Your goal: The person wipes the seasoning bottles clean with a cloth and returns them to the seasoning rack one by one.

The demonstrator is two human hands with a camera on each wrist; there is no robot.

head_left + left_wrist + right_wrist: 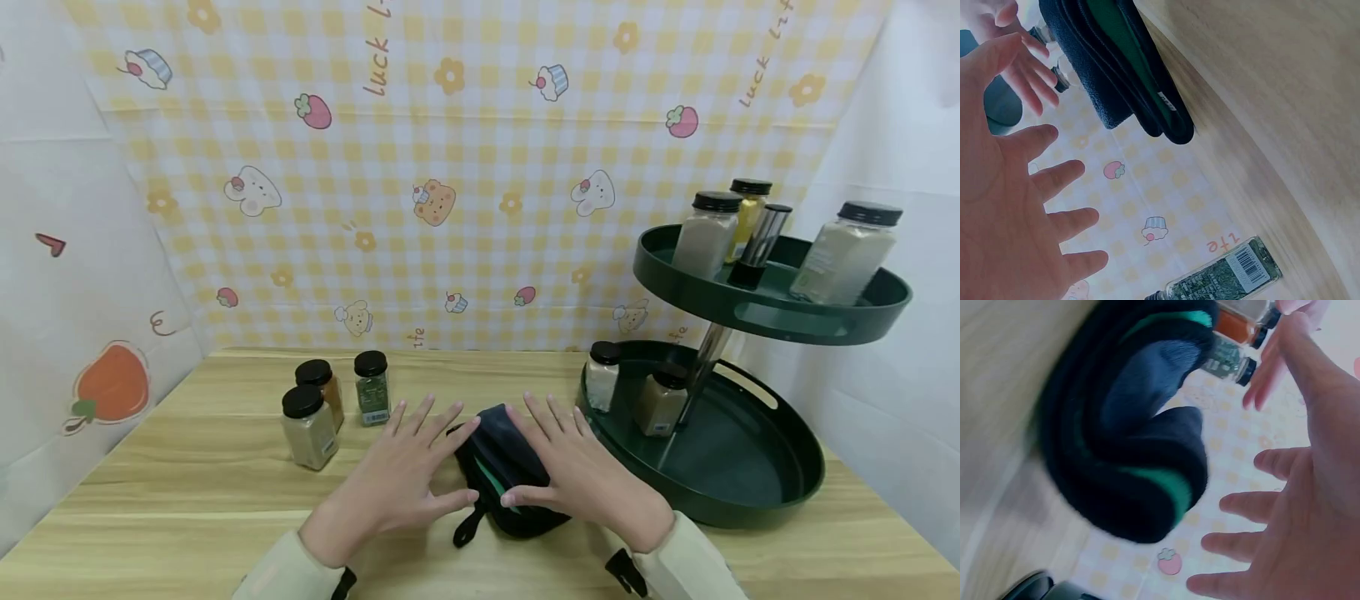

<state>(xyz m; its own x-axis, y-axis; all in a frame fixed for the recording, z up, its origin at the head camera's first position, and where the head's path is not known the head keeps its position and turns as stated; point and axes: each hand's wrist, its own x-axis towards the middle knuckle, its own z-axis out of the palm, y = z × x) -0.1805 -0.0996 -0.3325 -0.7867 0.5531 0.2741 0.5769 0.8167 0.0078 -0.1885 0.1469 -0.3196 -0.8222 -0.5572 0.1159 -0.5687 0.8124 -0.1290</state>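
Left of the dark folded bundle [504, 458] stand black-capped jars: a pale powder jar [311, 440], an orange-brown spice jar [335, 404] and a herb jar [372, 389] with a barcode label. The left hand [401, 477] is spread near its left edge. The bundle, navy-black fabric with green bands, lies on the table [187, 475] before a curtain [487, 137] reading "luck". The right hand [581, 475] spreads at its right side. Rightward, a two-tier stand [757, 454] holds pale [601, 387] and brown jars [658, 408] below, two pale, one yellow [748, 218] above.
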